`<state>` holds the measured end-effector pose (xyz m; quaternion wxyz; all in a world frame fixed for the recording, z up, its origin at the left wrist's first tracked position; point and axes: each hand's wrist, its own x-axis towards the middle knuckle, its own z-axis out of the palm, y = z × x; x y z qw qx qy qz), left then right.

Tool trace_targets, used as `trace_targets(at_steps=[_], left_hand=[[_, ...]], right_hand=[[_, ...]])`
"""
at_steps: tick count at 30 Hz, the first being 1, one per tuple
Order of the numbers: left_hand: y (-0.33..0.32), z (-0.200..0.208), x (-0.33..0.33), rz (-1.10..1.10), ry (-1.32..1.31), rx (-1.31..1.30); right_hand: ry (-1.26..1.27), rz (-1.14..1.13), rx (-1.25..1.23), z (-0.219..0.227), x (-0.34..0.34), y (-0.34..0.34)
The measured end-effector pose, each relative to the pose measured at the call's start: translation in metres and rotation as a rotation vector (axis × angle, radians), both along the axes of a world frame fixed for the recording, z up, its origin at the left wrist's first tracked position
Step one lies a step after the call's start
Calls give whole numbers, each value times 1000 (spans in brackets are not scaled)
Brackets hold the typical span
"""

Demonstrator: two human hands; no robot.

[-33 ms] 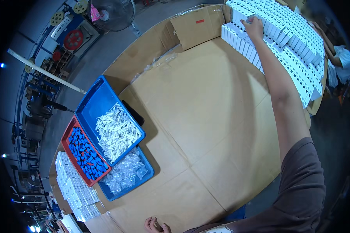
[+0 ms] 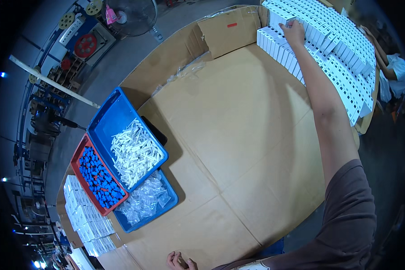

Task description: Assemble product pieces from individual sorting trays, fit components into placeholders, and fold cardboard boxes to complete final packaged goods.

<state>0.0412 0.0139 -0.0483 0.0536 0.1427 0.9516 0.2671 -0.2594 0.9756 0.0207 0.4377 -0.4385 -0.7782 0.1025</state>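
Note:
My right arm stretches to the far right, where my right hand pinches a small white box at the near left end of the stacked rows. Around it, many matching narrow white boxes with small dark squares on top stand packed in two levels. My left hand rests at the lower edge of the view, partly cut off, its fingers loosely curled and apart from the thumb. Nothing shows in it. It is nearest to the cardboard-covered tabletop.
At left, a blue tray holds white plastic pieces, a red tray small blue parts, and a lower blue tray clear bags. White boxes are piled beside them. A cardboard wall borders the far edge. Another person's arm is at far right.

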Motion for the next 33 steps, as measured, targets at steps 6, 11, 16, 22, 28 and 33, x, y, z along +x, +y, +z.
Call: trace_targets(at_steps=[6,11,16,22,28,33], left_hand=[[10,10,-3,-10,42,-27],[10,20,2,105,64,1],[12,19,-14,32,198,-10],[0,26,-10,52,268,89],[-9,21,-4,58,328,156],[-12,19,-1,82,328,217]], right_hand=[[9,89,-31,-7,3,-2],[-68,212,91,-30,-6,-15],[64,500,134,-20,43,-13],[118,1047,-64,1,132,-283],[-141,1268,-248,16,217,-496],[-220,1342,-381,23,254,-599]])
